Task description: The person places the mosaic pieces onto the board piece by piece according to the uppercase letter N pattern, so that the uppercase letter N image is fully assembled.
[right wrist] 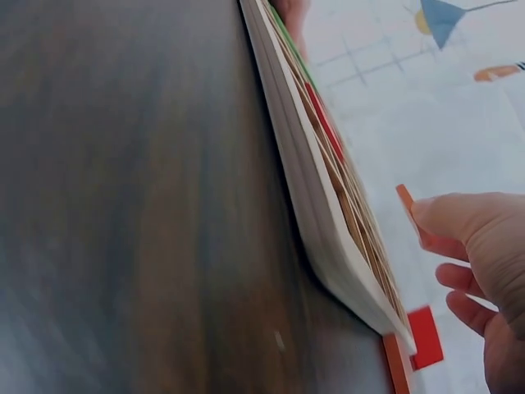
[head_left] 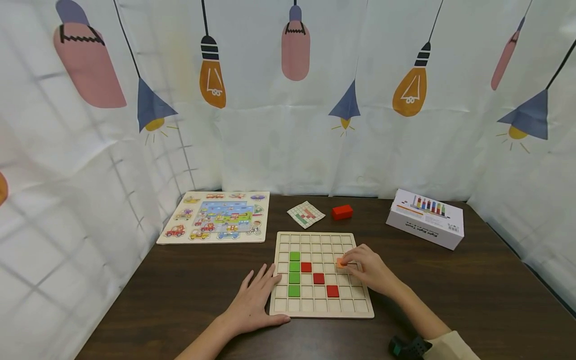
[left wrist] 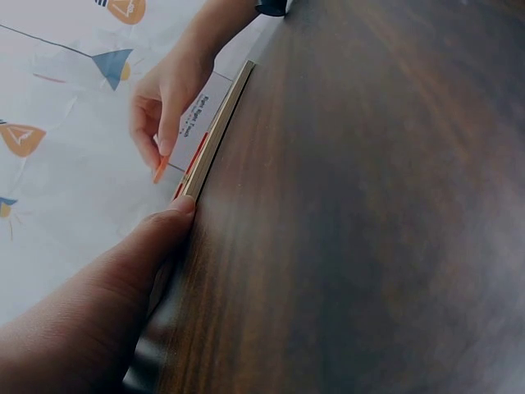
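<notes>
A square wooden grid board [head_left: 322,306] lies on the table, bearing a column of several green tiles [head_left: 294,278] and three red tiles [head_left: 318,278] in a slanting row. My right hand [head_left: 371,270] pinches an orange square tile [head_left: 340,262] between thumb and fingers. In the right wrist view the orange tile [right wrist: 408,212] is held apart from the board, tilted. My left hand [head_left: 256,302] rests at the board's left side with fingers spread. Its thumb [left wrist: 168,230] touches the board's edge in the left wrist view.
Behind the board lie a small pattern card [head_left: 306,214] and a red block [head_left: 342,212]. A picture puzzle board [head_left: 216,218] is at the back left, a white printed box [head_left: 425,219] at the back right. A patterned curtain [head_left: 279,150] surrounds the dark table [head_left: 180,280].
</notes>
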`<state>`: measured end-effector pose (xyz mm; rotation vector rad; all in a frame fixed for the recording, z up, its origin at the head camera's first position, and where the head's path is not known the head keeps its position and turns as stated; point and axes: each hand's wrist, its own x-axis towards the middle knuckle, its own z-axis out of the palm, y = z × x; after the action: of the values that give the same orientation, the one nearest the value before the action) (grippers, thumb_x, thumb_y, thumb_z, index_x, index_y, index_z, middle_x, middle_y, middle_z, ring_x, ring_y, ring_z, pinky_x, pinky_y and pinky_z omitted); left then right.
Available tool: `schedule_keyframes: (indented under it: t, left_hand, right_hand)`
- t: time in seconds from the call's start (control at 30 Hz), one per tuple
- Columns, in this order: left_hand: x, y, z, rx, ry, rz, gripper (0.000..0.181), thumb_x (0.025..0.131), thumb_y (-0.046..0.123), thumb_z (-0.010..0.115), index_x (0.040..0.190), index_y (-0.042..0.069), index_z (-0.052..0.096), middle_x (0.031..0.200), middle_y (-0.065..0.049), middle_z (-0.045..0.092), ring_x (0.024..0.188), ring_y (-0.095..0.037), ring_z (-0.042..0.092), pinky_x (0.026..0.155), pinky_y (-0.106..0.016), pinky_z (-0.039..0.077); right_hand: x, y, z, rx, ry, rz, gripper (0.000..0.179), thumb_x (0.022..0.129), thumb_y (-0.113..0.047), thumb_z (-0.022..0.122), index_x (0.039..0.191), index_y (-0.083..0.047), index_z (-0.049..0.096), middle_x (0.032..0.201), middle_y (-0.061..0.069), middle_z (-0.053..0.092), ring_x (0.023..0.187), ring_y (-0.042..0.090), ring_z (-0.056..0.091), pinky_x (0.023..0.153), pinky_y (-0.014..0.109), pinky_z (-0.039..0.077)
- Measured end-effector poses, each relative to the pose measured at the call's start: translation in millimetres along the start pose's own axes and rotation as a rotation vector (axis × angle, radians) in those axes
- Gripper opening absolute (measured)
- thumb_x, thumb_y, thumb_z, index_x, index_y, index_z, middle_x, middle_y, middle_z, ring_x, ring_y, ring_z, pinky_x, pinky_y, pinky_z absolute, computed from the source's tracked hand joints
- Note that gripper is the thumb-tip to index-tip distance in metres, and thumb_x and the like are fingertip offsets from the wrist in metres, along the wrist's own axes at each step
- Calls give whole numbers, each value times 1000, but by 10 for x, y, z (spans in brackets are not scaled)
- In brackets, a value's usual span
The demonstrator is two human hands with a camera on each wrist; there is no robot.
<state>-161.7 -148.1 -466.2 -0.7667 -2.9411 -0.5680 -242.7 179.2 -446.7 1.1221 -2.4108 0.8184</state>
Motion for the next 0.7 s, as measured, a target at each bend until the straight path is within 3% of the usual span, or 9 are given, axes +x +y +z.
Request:
schedule_keyframes:
  t: [0.37,0.7]
  left_hand:
    - [-5,-4,3,-2,-2,-1,94,72,77,47,140,13,37,150,-11,19,137,-30,16,103,-57,10]
    - [-1,-5,1,2,1,-2,94,71,78,47,140,13,37,150,-10,20,137,-30,16,103,-57,10]
  right_hand:
    - [-18,-71,115,44,-25,-97,16,74,-8,75,87,-16,70,95,-7,63,91,11,51,73,29,46]
    - [-30,-144,172,33,-75,-106,14,76,-12,74,89,-16,71,96,-7,64,92,11,53,77,30,46]
